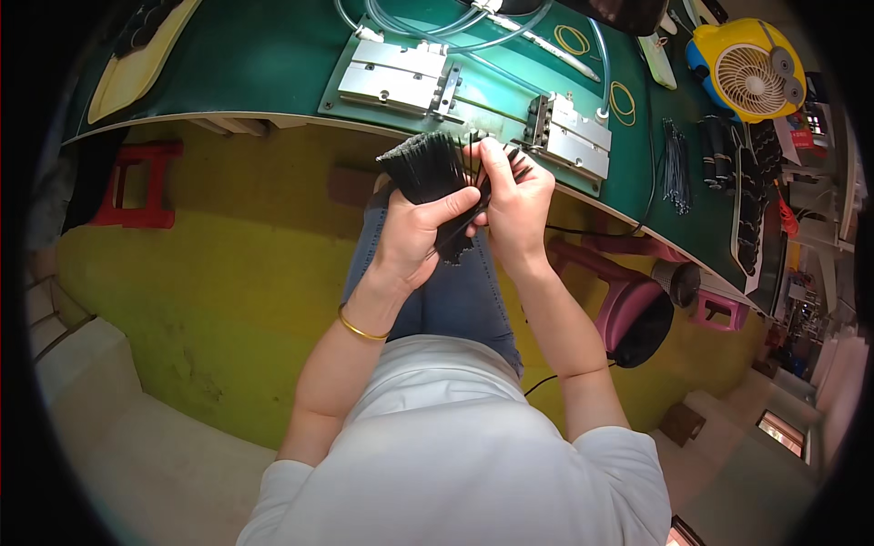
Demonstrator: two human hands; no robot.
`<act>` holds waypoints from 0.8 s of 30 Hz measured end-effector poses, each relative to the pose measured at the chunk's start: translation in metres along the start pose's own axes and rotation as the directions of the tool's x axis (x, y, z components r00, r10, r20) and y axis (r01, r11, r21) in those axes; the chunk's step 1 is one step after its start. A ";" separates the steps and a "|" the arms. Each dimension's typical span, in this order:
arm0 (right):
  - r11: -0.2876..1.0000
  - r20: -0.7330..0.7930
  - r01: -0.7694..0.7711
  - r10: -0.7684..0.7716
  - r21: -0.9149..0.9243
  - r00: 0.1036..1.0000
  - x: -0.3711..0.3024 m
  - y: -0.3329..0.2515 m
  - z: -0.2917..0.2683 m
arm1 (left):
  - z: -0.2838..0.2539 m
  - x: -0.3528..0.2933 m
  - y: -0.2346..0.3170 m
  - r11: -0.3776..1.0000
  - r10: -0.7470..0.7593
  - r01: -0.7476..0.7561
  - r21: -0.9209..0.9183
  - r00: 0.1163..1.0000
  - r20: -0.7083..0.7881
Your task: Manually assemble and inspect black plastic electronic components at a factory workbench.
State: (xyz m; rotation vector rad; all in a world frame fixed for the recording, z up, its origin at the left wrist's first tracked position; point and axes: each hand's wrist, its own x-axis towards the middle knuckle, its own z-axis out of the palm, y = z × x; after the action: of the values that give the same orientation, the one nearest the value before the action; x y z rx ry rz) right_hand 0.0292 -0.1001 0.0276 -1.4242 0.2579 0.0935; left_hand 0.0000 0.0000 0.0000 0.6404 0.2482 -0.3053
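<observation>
My left hand (pixel 414 227) grips a thick bundle of thin black wires (pixel 423 168), its thumb laid across them. The bundle is above my lap, just in front of the table's near edge; its upper ends fan out and its lower ends stick out beneath the hand. My right hand (pixel 519 191) is closed beside it, pinching several of the wires between thumb and fingers, with their ends poking out past the fingertips. Beyond the hands, two silver metal slide blocks, a left one (pixel 391 73) and a right one (pixel 575 136), sit on a plate on the green table.
Clear air hoses (pixel 437 35) loop over the blocks. To the right on the green table (pixel 255 68) lie more black wires (pixel 676 168), dark rolls (pixel 715 150) and a yellow fan (pixel 748 73). A yellow tray (pixel 137 77) is at left. Red (pixel 137 187) and pink (pixel 628 296) stools stand below.
</observation>
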 end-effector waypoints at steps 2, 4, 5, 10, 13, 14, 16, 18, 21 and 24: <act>1.000 -0.001 -0.012 0.012 0.013 1.000 0.000 -0.002 0.001 | 0.000 0.000 -0.001 1.000 -0.003 0.003 -0.016 1.000 0.002; 1.000 -0.001 -0.018 0.018 0.019 1.000 0.000 -0.002 0.000 | 0.001 0.001 -0.001 1.000 -0.004 0.004 -0.023 1.000 0.004; 1.000 -0.001 -0.022 0.022 0.017 1.000 0.000 -0.002 0.000 | 0.002 0.001 -0.001 1.000 -0.008 0.008 -0.022 1.000 0.004; 0.999 -0.004 -0.048 0.048 0.008 0.999 -0.001 -0.005 0.000 | 0.004 0.001 0.001 0.999 -0.025 0.024 -0.033 1.000 -0.008; 1.000 0.023 -0.023 0.023 -0.003 0.999 -0.002 -0.004 -0.001 | 0.003 0.000 0.001 0.999 -0.028 0.028 -0.044 1.000 -0.001; 1.000 0.052 0.010 -0.010 -0.009 0.999 -0.002 -0.003 -0.002 | 0.002 0.000 0.001 0.998 -0.029 0.030 -0.047 1.000 0.011; 0.999 0.083 0.042 -0.041 -0.013 0.996 -0.004 -0.003 -0.001 | 0.000 -0.002 0.002 0.998 -0.029 0.030 -0.051 0.999 0.021; 0.999 0.066 0.045 -0.043 -0.029 0.997 -0.008 -0.005 0.002 | -0.002 -0.003 0.002 0.998 -0.043 0.043 -0.043 0.999 0.012; 0.998 0.046 0.041 -0.040 -0.041 0.998 -0.008 -0.004 0.003 | -0.003 -0.003 0.000 0.999 -0.042 0.041 -0.026 0.999 -0.008; 0.998 0.023 0.030 -0.029 -0.047 0.999 -0.007 -0.003 0.002 | -0.003 -0.003 -0.002 1.000 -0.025 0.025 0.000 0.999 -0.038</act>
State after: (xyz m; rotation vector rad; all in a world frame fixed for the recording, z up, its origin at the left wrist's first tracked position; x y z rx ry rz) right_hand 0.0233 -0.0979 0.0325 -1.4730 0.2177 0.0916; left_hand -0.0036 0.0010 -0.0021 0.6446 0.2926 -0.3171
